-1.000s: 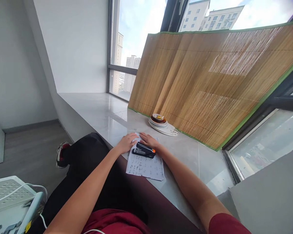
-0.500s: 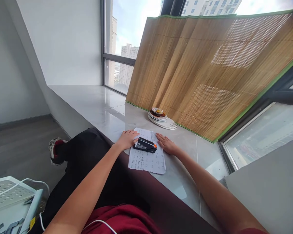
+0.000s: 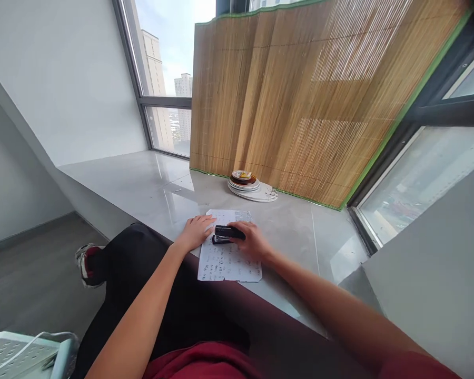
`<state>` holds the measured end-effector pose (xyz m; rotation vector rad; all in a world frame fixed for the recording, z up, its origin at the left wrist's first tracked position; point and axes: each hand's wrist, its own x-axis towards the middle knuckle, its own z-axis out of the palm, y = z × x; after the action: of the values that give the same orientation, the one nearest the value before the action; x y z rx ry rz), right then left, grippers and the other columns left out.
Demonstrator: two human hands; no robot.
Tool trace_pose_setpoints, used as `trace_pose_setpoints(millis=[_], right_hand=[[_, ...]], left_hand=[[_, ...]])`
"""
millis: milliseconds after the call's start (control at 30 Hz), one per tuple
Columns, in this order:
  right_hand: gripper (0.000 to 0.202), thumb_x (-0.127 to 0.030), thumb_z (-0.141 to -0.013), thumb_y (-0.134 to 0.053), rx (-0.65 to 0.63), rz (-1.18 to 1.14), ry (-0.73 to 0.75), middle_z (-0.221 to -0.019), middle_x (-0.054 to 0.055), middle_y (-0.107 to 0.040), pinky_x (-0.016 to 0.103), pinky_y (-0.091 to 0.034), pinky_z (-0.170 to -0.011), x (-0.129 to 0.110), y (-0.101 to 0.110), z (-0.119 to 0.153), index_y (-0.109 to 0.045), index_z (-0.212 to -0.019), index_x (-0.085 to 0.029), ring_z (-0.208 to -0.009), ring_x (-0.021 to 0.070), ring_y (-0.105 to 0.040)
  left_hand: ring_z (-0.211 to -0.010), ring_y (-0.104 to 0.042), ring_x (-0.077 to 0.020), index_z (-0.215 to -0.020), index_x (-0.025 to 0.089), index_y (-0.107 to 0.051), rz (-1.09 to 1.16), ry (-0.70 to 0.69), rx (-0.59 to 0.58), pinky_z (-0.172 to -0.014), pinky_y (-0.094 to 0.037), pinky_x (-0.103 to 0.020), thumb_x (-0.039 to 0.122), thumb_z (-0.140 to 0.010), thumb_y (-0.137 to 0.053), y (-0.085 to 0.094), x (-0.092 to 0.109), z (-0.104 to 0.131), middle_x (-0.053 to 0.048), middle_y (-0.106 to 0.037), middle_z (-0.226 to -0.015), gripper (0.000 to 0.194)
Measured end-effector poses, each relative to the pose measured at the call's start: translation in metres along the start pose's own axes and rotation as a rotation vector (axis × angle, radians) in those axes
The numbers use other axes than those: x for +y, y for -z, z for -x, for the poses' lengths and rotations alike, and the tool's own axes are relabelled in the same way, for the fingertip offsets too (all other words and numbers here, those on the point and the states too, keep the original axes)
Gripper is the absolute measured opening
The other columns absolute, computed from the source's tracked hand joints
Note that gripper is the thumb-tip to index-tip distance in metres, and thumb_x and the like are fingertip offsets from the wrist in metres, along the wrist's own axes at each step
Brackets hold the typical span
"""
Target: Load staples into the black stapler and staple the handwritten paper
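Right fingers [image 3: 242, 226] around one end of the black stapler [image 3: 226, 231]

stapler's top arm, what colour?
The stapler's top arm is black; clearest in the head view.

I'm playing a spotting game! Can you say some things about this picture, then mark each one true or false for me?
1. The right hand holds the black stapler. True.
2. The paper is blank. False: it has writing on it.
3. The left hand lies at the paper's left edge. True.
4. The plates are spread out singly. False: they are stacked.
5. The slatted mat has a green border. True.
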<state>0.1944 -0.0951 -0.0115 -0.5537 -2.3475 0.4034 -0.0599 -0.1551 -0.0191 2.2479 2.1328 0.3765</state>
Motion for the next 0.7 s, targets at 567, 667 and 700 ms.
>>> trace_pose_setpoints(millis=[567,667,700], right_hand=[[0.054,-0.05,-0.083,-0.08,0.009,-0.188,-0.321,-0.131,0.011,-0.076,0.057,-0.052,-0.111,0.133,0.103,0.044,-0.075,-0.129,-0.022,-0.121,0.037,-0.07],[0.055,-0.056,-0.086,-0.076,-0.002,-0.164,-0.22,-0.13,0.012,-0.076,0.059,-0.052,-0.111,0.122,0.093,0.035,-0.074,-0.129,-0.022,-0.12,0.0374,-0.071],[0.055,-0.058,-0.086,-0.075,0.003,-0.15,-0.194,-0.13,0.012,-0.076,0.059,-0.052,-0.11,0.119,0.09,0.033,-0.074,-0.129,-0.022,-0.119,0.0373,-0.071]], left_hand=[[-0.161,-0.024,-0.0333,-0.157,0.029,-0.048,0.013,-0.306,-0.148,-0.13,-0.016,-0.06,0.043,-0.104,-0.049,0.021,0.041,-0.022,-0.008,-0.039,-0.17,0.055],[-0.162,-0.02,-0.0375,-0.16,0.043,-0.045,0.076,-0.405,-0.318,-0.127,-0.014,-0.069,0.053,-0.106,-0.046,0.019,0.053,-0.026,-0.003,-0.029,-0.175,0.054],[-0.162,-0.019,-0.0401,-0.16,0.047,-0.044,0.082,-0.405,-0.358,-0.125,-0.014,-0.074,0.054,-0.106,-0.045,0.02,0.055,-0.027,-0.001,-0.025,-0.176,0.054]])
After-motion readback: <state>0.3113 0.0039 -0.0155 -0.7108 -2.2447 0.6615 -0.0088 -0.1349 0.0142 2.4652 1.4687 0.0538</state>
